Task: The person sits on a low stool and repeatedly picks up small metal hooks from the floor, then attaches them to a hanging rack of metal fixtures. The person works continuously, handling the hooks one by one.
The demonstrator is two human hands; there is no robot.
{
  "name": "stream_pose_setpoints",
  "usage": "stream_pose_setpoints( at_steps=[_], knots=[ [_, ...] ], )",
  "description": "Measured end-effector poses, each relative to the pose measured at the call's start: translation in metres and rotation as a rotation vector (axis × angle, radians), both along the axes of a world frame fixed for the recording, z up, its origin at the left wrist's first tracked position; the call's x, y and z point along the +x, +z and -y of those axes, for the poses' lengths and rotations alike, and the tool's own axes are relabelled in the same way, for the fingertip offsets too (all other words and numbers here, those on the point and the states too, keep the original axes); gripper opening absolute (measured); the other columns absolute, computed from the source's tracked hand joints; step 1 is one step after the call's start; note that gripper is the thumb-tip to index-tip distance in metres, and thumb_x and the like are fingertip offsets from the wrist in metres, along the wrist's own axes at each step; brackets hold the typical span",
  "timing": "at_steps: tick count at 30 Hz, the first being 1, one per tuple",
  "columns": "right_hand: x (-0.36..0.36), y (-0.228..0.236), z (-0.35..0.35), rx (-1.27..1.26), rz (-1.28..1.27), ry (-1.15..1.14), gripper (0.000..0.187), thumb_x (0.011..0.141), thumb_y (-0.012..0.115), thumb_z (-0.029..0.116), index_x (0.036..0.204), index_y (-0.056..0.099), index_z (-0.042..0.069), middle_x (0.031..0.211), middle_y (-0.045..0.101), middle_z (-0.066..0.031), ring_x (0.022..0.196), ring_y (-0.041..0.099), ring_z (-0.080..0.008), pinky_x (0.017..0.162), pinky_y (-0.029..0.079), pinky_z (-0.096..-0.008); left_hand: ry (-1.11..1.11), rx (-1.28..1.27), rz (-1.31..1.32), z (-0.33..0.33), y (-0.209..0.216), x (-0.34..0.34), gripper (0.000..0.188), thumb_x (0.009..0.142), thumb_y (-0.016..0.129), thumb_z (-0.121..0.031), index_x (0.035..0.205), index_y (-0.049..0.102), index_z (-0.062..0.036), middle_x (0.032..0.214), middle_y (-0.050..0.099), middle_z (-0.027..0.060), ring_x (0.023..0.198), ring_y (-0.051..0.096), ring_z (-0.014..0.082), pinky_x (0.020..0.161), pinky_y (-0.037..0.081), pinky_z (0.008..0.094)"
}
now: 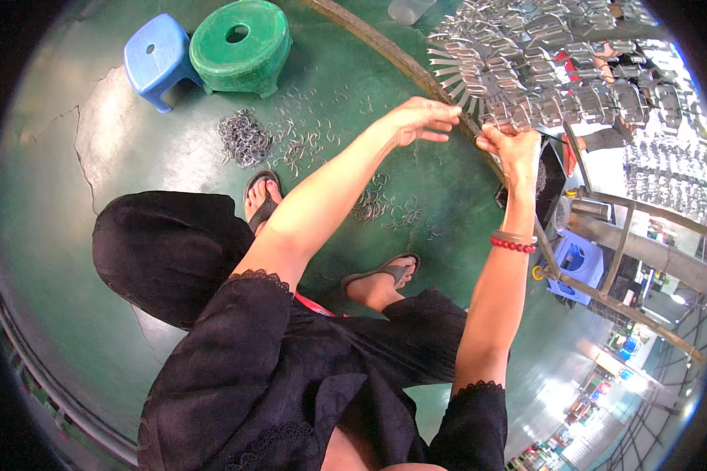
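Observation:
My left hand (424, 122) is stretched out over the floor beside the rack's bar, fingers extended and holding nothing that I can see. At the near edge of the rack, my right hand (516, 153) has its fingers bent together in a pinch. What lies between those fingertips is too small to make out. They are right beside a row of shiny bent metal pieces (589, 104). More such metal pieces (518, 39) hang in rows above, and a fan of thin metal strips (452, 74) sticks out at the rack's left side.
A blue stool (157, 59) and a green stool (247, 51) stand at the far left. Curved metal scraps lie in a heap (245, 140) and scattered on the green floor. A wooden bar (377, 39) edges the rack; a blue-purple stool (580, 263) sits under the frame.

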State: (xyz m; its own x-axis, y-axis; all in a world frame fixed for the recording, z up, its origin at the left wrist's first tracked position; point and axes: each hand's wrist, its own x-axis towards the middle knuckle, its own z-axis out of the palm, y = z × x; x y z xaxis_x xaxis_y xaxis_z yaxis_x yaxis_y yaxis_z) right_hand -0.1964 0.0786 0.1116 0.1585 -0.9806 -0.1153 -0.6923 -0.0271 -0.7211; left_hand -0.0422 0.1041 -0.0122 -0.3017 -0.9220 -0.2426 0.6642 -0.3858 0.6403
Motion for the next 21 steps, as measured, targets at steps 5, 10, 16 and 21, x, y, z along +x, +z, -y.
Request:
stream_pose_setpoints(
  at_steps=[5,10,16,21],
  knots=[
    [0.003,-0.015,0.012,-0.132,-0.104,-0.067,0.016,0.071,0.071,0.012,0.078,0.069,-0.003,0.066,0.067,-0.0124,0.060,0.066,-0.0152,0.060,0.049,-0.0267,0.076,-0.035,-0.089,0.028,0.001,0.002,0.036,0.079,0.069,-0.031,0.100,0.063,-0.0018,0.099,0.064,0.0090,0.088,0.059,0.0167,0.080,0.051,0.0323],
    [0.011,-0.013,0.013,-0.170,-0.094,-0.126,0.018,0.071,0.071,0.009,0.079,0.068,-0.007,0.065,0.066,-0.0127,0.059,0.065,-0.0150,0.056,0.050,-0.0259,0.080,-0.017,0.068,0.046,0.000,-0.001,0.026,0.080,0.067,-0.024,0.097,0.065,-0.0043,0.090,0.067,0.0043,0.077,0.061,0.0099,0.069,0.050,0.0233],
    [0.013,-0.018,0.014,-0.148,0.027,-0.151,0.016,0.072,0.070,0.005,0.080,0.067,-0.009,0.067,0.066,-0.0121,0.058,0.065,-0.0141,0.053,0.050,-0.0229,0.049,0.034,0.184,0.051,0.003,-0.003,0.024,0.080,0.067,-0.027,0.093,0.066,-0.0068,0.089,0.067,0.0008,0.073,0.060,0.0098,0.068,0.048,0.0224],
    [0.014,-0.023,0.013,-0.185,0.011,-0.160,0.016,0.072,0.070,0.006,0.079,0.067,-0.008,0.067,0.066,-0.0123,0.058,0.066,-0.0148,0.053,0.050,-0.0236,0.039,0.084,0.221,0.047,0.012,-0.003,0.018,0.080,0.066,-0.026,0.085,0.068,-0.0095,0.083,0.067,-0.0025,0.071,0.058,0.0072,0.063,0.043,0.0202]
  ],
)
